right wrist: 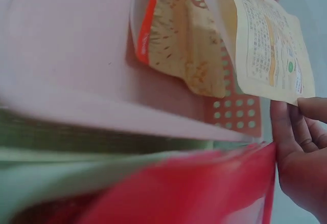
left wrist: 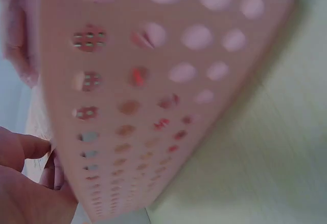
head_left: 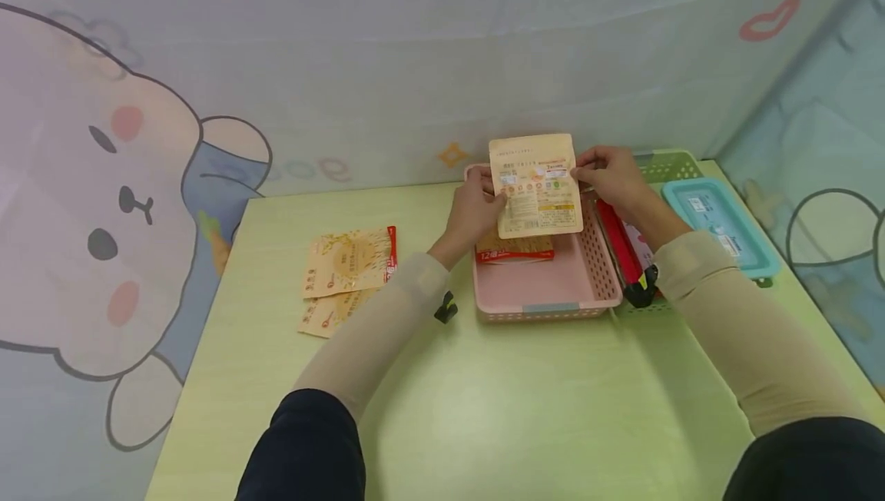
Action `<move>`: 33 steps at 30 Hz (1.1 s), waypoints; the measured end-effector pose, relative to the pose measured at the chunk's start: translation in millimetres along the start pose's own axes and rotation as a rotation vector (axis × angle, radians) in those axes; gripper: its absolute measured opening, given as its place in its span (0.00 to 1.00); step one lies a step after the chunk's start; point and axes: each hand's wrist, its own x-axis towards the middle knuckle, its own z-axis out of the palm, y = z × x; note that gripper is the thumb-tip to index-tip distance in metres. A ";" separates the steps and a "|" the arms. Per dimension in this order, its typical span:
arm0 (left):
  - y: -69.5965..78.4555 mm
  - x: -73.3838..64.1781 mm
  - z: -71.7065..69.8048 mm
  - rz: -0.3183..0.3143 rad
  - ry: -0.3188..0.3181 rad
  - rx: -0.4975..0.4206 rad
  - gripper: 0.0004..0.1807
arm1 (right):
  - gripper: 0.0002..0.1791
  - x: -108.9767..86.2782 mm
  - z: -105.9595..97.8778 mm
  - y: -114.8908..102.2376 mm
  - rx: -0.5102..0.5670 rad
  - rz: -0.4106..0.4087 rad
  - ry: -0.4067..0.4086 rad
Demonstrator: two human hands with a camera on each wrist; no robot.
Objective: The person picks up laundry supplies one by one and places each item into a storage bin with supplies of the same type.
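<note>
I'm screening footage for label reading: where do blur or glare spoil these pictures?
Head view: pale glare on the table, the finest print on the held packet too small to read; left wrist: pink basket soft, its hole edges blurred; right wrist: foreground red item blurred.

"Any numbers you can read?"
"A 12 on the red band of the lower pouch (head_left: pixel 515 248) in the pink basket (head_left: pixel 549 286), with Chinese characters after it."
"And the held pouch (head_left: pixel 537 205)?"
"Rows of Chinese print, too small to read, beside what looks like a red 7."
"The turquoise lid (head_left: pixel 733 236)?"
"White labels, illegible. The pale lettering on the backdrop (head_left: pixel 415 63) is too faint to make out."
</note>
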 end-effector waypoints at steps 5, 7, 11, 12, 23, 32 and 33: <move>-2.5 3.5 3.7 0.048 -0.008 0.101 0.24 | 0.13 2.8 -1.4 7.1 0.032 -0.007 -0.001; -3.8 4.1 3.9 0.066 -0.007 0.125 0.27 | 0.14 3.8 -2.2 9.4 0.032 -0.017 -0.005; -8.4 2.3 3.8 0.098 0.001 0.136 0.33 | 0.15 6.1 -2.4 13.4 -0.012 -0.026 -0.023; -9.4 1.7 4.0 0.104 0.006 0.124 0.34 | 0.15 6.0 -2.3 14.1 -0.021 -0.029 -0.027; -17.3 1.4 14.0 0.138 0.059 0.151 0.34 | 0.14 4.6 -5.1 19.0 0.021 -0.025 -0.061; -14.8 0.9 18.0 0.125 0.092 0.215 0.34 | 0.16 7.9 -5.3 19.2 -0.007 -0.025 -0.074; -14.6 1.3 19.1 0.125 0.094 0.223 0.34 | 0.16 8.0 -5.7 19.2 -0.007 -0.023 -0.076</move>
